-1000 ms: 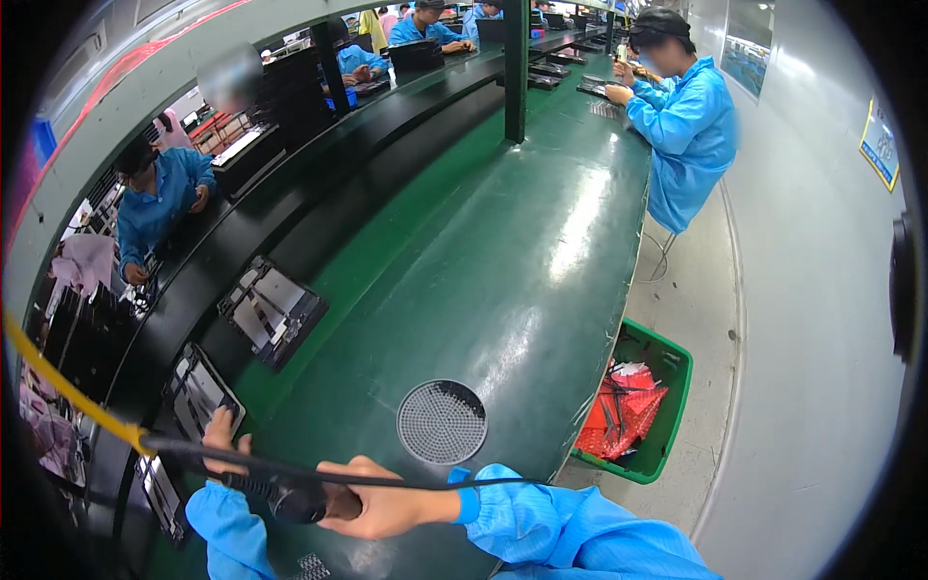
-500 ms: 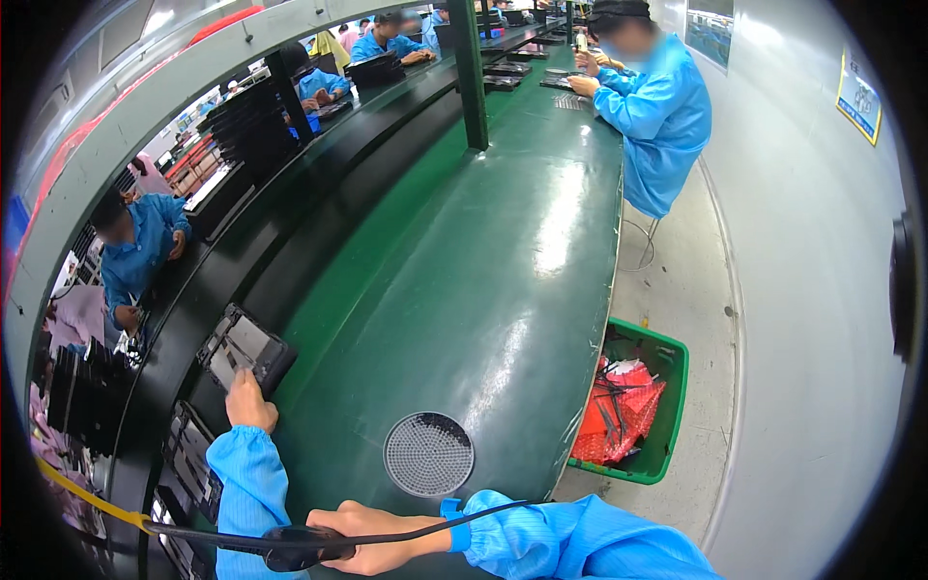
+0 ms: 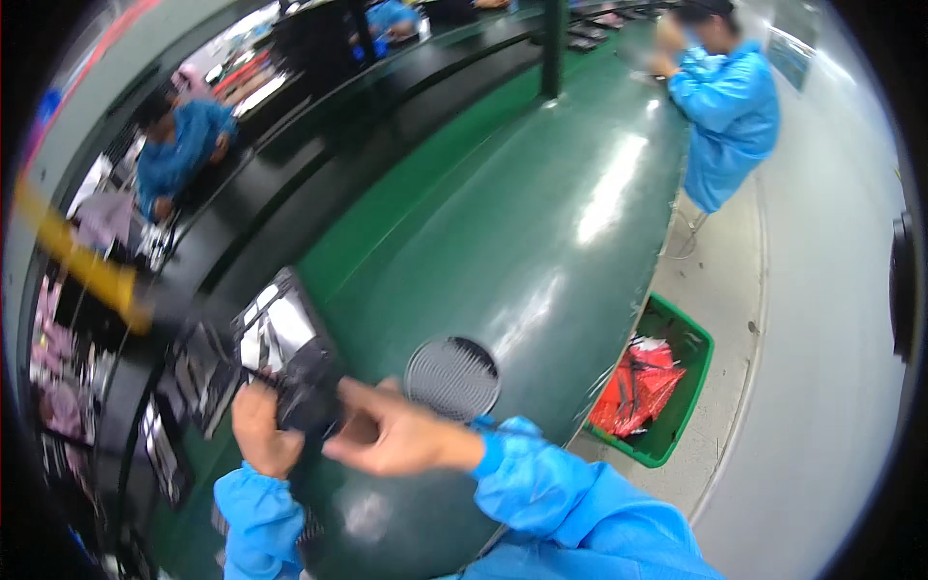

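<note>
Both hands sit close together, the right one curled.

Your head camera, wide fisheye: looks down from close above left hand and right hand; bench stretching ahead, beyond grip.

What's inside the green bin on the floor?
Inside the green bin, crumpled red sheets show, with thin dark strips on top. Anything underneath is covered.

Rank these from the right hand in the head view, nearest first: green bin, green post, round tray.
1. Round tray, on the bench, just right of the right hand.
2. Green bin, past the bench's right edge.
3. Green post, far up the bench.
</note>
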`<state>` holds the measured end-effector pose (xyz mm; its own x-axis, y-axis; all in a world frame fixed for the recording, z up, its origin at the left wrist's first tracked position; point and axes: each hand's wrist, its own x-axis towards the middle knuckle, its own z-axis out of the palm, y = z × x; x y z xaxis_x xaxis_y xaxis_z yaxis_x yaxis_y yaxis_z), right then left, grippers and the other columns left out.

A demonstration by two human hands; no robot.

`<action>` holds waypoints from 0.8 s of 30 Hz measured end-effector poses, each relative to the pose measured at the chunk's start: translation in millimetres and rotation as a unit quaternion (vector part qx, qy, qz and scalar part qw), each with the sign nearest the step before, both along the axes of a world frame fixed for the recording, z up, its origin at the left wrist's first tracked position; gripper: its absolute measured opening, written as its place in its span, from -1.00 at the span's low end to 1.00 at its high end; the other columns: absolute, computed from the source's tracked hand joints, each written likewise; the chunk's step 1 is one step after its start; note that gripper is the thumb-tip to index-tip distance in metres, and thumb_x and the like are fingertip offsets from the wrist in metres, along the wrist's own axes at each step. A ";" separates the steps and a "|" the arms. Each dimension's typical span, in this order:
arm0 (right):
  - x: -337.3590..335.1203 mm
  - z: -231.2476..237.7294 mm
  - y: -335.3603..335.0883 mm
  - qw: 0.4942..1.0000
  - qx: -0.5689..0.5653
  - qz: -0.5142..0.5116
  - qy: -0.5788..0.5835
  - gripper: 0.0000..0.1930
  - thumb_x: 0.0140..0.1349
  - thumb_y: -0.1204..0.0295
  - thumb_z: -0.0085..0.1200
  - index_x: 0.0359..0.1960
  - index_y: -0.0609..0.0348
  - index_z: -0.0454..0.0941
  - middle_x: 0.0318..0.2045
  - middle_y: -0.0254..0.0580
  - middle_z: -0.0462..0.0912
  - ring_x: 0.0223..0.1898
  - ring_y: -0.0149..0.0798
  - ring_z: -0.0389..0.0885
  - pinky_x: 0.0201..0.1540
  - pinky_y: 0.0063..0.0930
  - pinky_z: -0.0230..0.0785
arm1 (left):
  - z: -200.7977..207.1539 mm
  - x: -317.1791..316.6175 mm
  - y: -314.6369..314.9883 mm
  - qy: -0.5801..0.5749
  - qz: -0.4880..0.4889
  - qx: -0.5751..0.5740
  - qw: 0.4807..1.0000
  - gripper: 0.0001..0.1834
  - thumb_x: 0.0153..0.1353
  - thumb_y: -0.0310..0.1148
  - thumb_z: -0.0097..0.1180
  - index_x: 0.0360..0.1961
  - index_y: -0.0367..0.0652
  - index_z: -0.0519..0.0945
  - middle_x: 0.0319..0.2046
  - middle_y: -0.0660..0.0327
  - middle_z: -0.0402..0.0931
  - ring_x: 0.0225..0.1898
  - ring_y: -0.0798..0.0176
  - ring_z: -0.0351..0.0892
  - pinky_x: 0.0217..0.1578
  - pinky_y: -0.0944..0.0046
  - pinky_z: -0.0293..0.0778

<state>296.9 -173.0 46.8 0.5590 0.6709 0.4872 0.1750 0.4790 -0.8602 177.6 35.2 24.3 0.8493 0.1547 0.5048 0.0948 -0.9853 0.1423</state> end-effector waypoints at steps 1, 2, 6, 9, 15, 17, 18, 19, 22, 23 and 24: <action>5.4 0.2 -3.6 1.000 -0.022 -0.018 -0.005 -0.66 -0.02 0.44 0.29 -0.24 0.23 0.43 -0.67 -0.32 0.49 -0.64 -0.50 0.43 -0.58 -0.57 0.24 | 0.3 -11.3 -16.9 0.004 -0.009 0.050 0.999 -0.41 -0.31 -0.53 0.17 -0.08 -0.36 0.50 -0.02 -0.06 0.48 0.07 -0.10 0.44 0.12 -0.07 0.24; 12.8 0.2 -7.5 0.998 -0.045 -0.035 -0.011 -0.64 -0.02 0.47 0.29 -0.18 0.24 0.44 -0.66 -0.35 0.52 -0.65 -0.53 0.42 -0.59 -0.61 0.23 | 1.2 -19.7 -34.2 0.019 0.005 0.047 0.999 -0.40 -0.32 -0.54 0.17 -0.07 -0.36 0.49 0.01 -0.03 0.47 0.12 -0.09 0.40 0.16 -0.10 0.19; 27.5 18.7 -23.6 0.986 -0.022 -0.100 0.128 -0.72 -0.04 0.59 0.29 -0.29 0.27 0.48 -0.62 -0.35 0.56 -0.61 -0.53 0.50 -0.55 -0.66 0.33 | -7.5 -76.0 -75.2 0.050 0.009 0.028 0.998 -0.36 -0.30 -0.61 0.14 -0.01 -0.35 0.46 0.03 -0.04 0.45 0.17 -0.11 0.35 0.22 -0.19 0.06; 41.4 11.9 -44.0 0.984 0.022 -0.165 0.062 -0.72 -0.03 0.69 0.24 -0.28 0.29 0.45 -0.69 -0.31 0.52 -0.68 -0.53 0.46 -0.64 -0.68 0.26 | -15.8 -109.7 -104.7 0.098 -0.027 -0.023 0.995 -0.36 -0.34 -0.55 0.26 -0.06 -0.34 0.45 -0.01 -0.03 0.47 0.15 -0.17 0.35 0.19 -0.38 -0.03; 46.2 -11.9 -46.0 0.980 0.053 -0.188 0.023 -0.70 -0.03 0.74 0.21 -0.26 0.32 0.41 -0.70 -0.26 0.52 -0.69 -0.48 0.47 -0.65 -0.66 0.28 | -34.9 -136.3 -151.1 0.104 -0.042 -0.099 0.989 -0.46 -0.41 -0.36 0.38 -0.30 -0.40 0.56 -0.11 0.02 0.53 0.13 -0.14 0.39 0.19 -0.45 -0.13; 47.9 -16.8 -45.0 0.981 0.047 -0.188 0.021 -0.69 -0.03 0.74 0.21 -0.25 0.32 0.40 -0.69 -0.26 0.52 -0.69 -0.48 0.47 -0.65 -0.65 0.28 | -39.1 -132.5 -156.2 0.105 -0.037 -0.116 0.987 -0.49 -0.39 -0.37 0.37 -0.31 -0.40 0.57 -0.14 0.03 0.55 0.12 -0.10 0.40 0.20 -0.44 -0.15; 49.0 -18.6 -44.1 0.981 0.048 -0.186 0.021 -0.69 -0.03 0.74 0.21 -0.25 0.32 0.40 -0.69 -0.25 0.52 -0.69 -0.48 0.47 -0.65 -0.65 0.28 | -38.7 -129.6 -156.5 0.102 -0.037 -0.127 0.986 -0.50 -0.38 -0.38 0.37 -0.31 -0.39 0.57 -0.14 0.04 0.55 0.12 -0.08 0.41 0.20 -0.43 -0.15; 49.7 -19.7 -43.4 0.981 0.048 -0.185 0.020 -0.69 -0.03 0.74 0.20 -0.25 0.33 0.40 -0.69 -0.25 0.52 -0.69 -0.47 0.47 -0.65 -0.64 0.29 | -37.4 -125.5 -155.8 0.100 -0.037 -0.139 0.985 -0.52 -0.38 -0.40 0.36 -0.31 -0.39 0.58 -0.14 0.04 0.56 0.11 -0.06 0.42 0.21 -0.42 -0.16; 51.2 -18.9 -41.4 0.978 0.052 -0.198 0.030 -0.68 -0.04 0.74 0.22 -0.24 0.34 0.40 -0.69 -0.25 0.52 -0.69 -0.47 0.47 -0.65 -0.63 0.29 | -41.6 -114.2 -156.6 0.083 -0.039 -0.150 0.984 -0.53 -0.37 -0.43 0.35 -0.30 -0.37 0.59 -0.13 0.05 0.56 0.11 -0.01 0.44 0.22 -0.40 -0.16; 52.5 -18.8 -43.6 0.976 0.045 -0.210 0.024 -0.68 -0.04 0.73 0.22 -0.24 0.34 0.40 -0.69 -0.26 0.51 -0.69 -0.47 0.47 -0.64 -0.63 0.29 | -43.3 -111.2 -158.0 0.075 -0.041 -0.150 0.985 -0.53 -0.37 -0.44 0.35 -0.29 -0.37 0.59 -0.12 0.05 0.56 0.11 0.00 0.44 0.22 -0.39 -0.16; 54.3 -18.0 -47.3 0.974 0.042 -0.222 0.017 -0.68 -0.04 0.73 0.22 -0.24 0.35 0.40 -0.69 -0.26 0.51 -0.69 -0.47 0.47 -0.64 -0.64 0.29 | -42.6 -108.6 -158.5 0.078 -0.038 -0.152 0.985 -0.53 -0.37 -0.44 0.34 -0.29 -0.36 0.59 -0.12 0.05 0.55 0.11 0.01 0.44 0.23 -0.38 -0.16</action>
